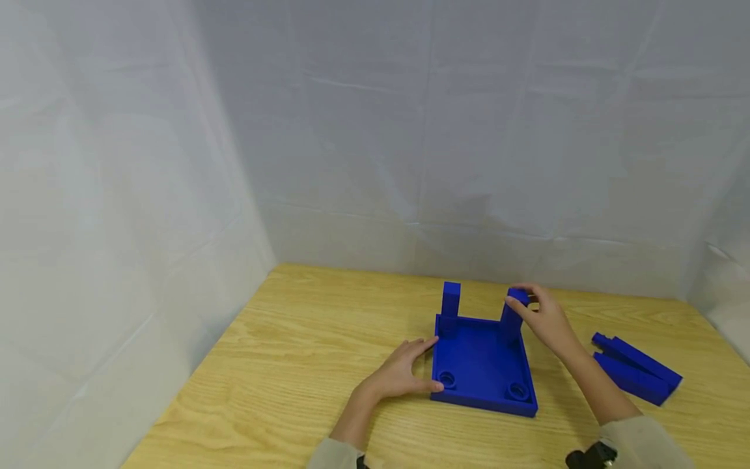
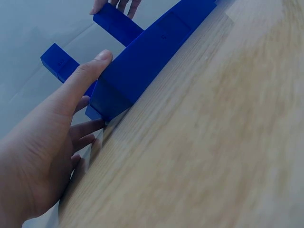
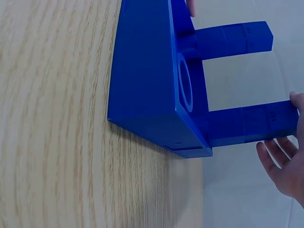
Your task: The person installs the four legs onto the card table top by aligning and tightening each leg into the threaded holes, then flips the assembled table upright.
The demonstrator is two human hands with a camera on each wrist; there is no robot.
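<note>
In the right wrist view the right hand [image 3: 285, 161] is cut off by the picture's edge beside the blue tray [image 3: 147, 80], its grip on the far-right post [image 3: 251, 124] only partly shown.

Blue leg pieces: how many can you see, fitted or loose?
4. Two stand upright in the blue tray's far corners: the far left leg and the far right leg, gripped by the right hand. Two loose legs lie right.

A staged recording booth, not a lived-in room.
Plain white sheeting [image 1: 375, 130] hangs creased behind and to both sides of a bare wood-grain worktop [image 1: 281, 365].
</note>
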